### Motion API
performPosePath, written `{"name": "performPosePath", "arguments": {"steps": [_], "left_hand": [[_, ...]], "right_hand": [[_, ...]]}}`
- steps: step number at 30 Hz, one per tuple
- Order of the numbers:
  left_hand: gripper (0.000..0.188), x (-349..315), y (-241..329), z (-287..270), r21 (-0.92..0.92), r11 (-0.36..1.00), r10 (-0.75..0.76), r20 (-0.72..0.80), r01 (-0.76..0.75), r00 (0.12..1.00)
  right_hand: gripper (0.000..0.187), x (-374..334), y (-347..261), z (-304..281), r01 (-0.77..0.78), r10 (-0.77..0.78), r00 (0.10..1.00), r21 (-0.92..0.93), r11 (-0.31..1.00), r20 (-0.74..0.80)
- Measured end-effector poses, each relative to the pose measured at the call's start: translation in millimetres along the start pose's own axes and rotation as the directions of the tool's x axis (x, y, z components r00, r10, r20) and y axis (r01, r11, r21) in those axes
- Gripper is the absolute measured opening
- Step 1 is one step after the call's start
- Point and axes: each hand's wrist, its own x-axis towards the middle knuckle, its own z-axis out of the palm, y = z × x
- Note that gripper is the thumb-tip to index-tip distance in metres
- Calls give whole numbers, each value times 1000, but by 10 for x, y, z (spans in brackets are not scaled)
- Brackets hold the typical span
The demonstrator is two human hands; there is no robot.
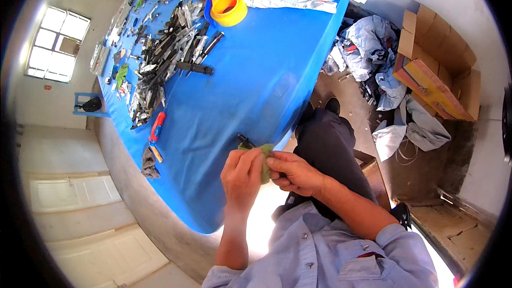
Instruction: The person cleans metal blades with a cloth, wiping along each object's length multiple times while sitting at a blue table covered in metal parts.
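Note:
Both my hands meet just past the near edge of the blue-covered table. My left hand [241, 175] is closed on a crumpled green cloth [265, 166], its fingers bent over it. A dark slender part [245, 140] sticks out beyond those fingers; the rest of it is hidden by the cloth and hand. From the right, my right hand [297, 173] pinches the same cloth between thumb and fingers. Whether its fingertips also touch the dark part, I cannot tell.
Left of centre lies a heap of black and silver slender parts [160, 58]. A red-and-blue handled tool [157, 127] and a grey rag [150, 164] lie near the left edge. Yellow tape rolls [229, 10] sit farther back. An open cardboard box [434, 69] stands at right.

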Motion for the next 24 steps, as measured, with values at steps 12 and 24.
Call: {"name": "performPosePath", "arguments": {"steps": [12, 24], "left_hand": [[5, 355, -361, 102, 167, 985, 0, -214, 37, 977], [5, 77, -75, 111, 136, 988, 81, -63, -72, 995]], "right_hand": [[29, -23, -24, 63, -21, 23, 999, 54, 998, -28], [20, -7, 5, 53, 31, -34, 998, -54, 998, -48]]}}
